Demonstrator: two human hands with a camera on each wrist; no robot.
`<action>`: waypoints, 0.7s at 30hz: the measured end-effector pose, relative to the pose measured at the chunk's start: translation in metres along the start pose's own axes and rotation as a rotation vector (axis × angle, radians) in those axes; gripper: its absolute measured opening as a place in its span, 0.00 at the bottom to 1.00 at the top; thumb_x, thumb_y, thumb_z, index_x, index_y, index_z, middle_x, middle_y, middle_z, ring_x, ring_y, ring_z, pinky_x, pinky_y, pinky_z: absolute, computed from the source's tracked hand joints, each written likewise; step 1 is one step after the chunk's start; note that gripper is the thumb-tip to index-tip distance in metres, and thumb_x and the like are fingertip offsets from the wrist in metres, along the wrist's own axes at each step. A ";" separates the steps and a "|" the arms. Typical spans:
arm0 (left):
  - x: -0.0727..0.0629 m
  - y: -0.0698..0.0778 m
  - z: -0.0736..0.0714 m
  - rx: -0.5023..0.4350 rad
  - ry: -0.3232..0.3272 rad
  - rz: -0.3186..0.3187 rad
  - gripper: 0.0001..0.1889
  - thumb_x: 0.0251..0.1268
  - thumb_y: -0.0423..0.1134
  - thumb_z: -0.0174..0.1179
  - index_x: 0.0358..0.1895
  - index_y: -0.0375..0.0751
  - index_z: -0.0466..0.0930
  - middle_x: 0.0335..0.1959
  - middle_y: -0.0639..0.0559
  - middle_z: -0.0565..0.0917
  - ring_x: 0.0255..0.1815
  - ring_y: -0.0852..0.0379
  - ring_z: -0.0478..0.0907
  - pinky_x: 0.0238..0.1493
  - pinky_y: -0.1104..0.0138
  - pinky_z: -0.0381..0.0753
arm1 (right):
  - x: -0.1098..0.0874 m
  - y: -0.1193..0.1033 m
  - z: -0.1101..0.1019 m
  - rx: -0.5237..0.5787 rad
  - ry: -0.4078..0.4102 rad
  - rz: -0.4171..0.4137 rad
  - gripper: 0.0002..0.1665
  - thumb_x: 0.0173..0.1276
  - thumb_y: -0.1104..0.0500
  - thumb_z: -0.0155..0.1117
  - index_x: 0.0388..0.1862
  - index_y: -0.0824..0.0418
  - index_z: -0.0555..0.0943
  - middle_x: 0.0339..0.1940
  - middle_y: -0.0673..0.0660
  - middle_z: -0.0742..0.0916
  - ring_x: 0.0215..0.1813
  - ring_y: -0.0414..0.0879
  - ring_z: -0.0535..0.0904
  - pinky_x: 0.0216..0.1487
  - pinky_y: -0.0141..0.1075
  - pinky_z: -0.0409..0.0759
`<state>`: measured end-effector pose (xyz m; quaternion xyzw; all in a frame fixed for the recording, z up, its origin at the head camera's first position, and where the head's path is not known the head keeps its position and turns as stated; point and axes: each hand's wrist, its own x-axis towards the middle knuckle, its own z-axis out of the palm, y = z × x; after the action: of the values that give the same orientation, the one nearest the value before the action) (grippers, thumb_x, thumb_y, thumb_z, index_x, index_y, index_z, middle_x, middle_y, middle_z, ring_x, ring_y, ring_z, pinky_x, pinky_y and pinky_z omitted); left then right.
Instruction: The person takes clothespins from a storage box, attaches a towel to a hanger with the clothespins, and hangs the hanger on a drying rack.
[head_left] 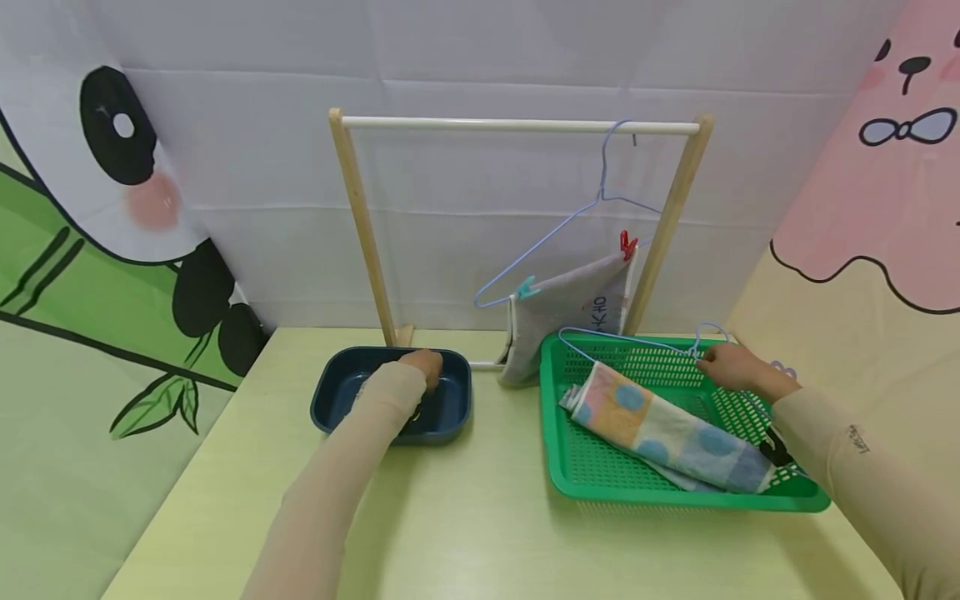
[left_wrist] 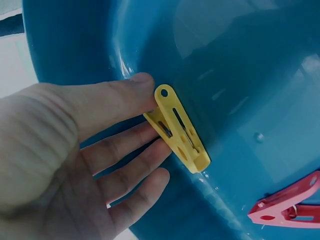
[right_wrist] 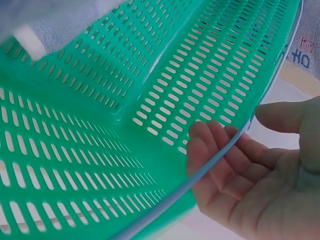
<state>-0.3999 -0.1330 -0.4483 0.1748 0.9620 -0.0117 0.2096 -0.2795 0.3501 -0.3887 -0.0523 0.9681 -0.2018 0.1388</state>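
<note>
In the blue basin [head_left: 330,392], my left hand [head_left: 423,367] pinches a yellow clothespin [left_wrist: 177,130] between thumb and fingers. A red clothespin [left_wrist: 285,202] lies nearby on the basin floor. My right hand [head_left: 731,367] holds a blue wire hanger [head_left: 637,337] near its hook, over the green basket [head_left: 551,433]. The hanger's wire crosses the curled fingers in the right wrist view. A folded towel with coloured dots [head_left: 660,425] lies in the basket, its upper left corner near the hanger's end.
Behind stands a wooden rack with a white rail [head_left: 487,124]. From it hangs another blue hanger [head_left: 555,229] with a grey cloth [head_left: 562,308], held by a teal clothespin [head_left: 527,288] and a red clothespin [head_left: 626,245]. The cloth's lower end reaches behind the basket.
</note>
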 end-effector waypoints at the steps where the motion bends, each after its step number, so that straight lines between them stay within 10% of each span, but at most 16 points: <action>1: -0.001 0.001 0.000 -0.002 0.000 -0.001 0.03 0.59 0.28 0.60 0.33 0.38 0.82 0.34 0.46 0.80 0.31 0.52 0.70 0.36 0.61 0.73 | 0.000 0.000 0.000 0.015 -0.004 0.003 0.20 0.76 0.59 0.43 0.45 0.77 0.74 0.22 0.56 0.77 0.23 0.45 0.72 0.28 0.42 0.74; 6: -0.005 0.004 -0.002 -0.021 0.010 -0.018 0.01 0.59 0.30 0.63 0.33 0.37 0.82 0.35 0.45 0.81 0.31 0.52 0.72 0.36 0.62 0.75 | -0.001 -0.003 0.000 0.087 -0.015 0.031 0.26 0.77 0.59 0.42 0.56 0.85 0.65 0.31 0.62 0.80 0.28 0.47 0.75 0.33 0.45 0.77; 16: -0.006 0.003 0.000 -0.029 0.049 -0.022 0.06 0.53 0.33 0.68 0.33 0.39 0.82 0.34 0.47 0.79 0.33 0.52 0.73 0.34 0.61 0.75 | -0.005 -0.005 -0.002 0.142 -0.022 0.040 0.29 0.79 0.53 0.37 0.58 0.79 0.66 0.10 0.51 0.69 0.14 0.42 0.62 0.36 0.43 0.70; 21: -0.001 0.003 -0.002 -0.018 0.118 -0.001 0.15 0.46 0.38 0.74 0.38 0.37 0.83 0.35 0.45 0.81 0.34 0.52 0.76 0.38 0.58 0.79 | -0.007 -0.005 -0.005 0.165 0.020 0.056 0.37 0.79 0.46 0.30 0.63 0.80 0.65 0.25 0.61 0.80 0.23 0.50 0.71 0.36 0.45 0.71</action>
<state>-0.3991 -0.1305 -0.4460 0.1730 0.9727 0.0074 0.1542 -0.2746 0.3486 -0.3803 -0.0117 0.9507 -0.2772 0.1385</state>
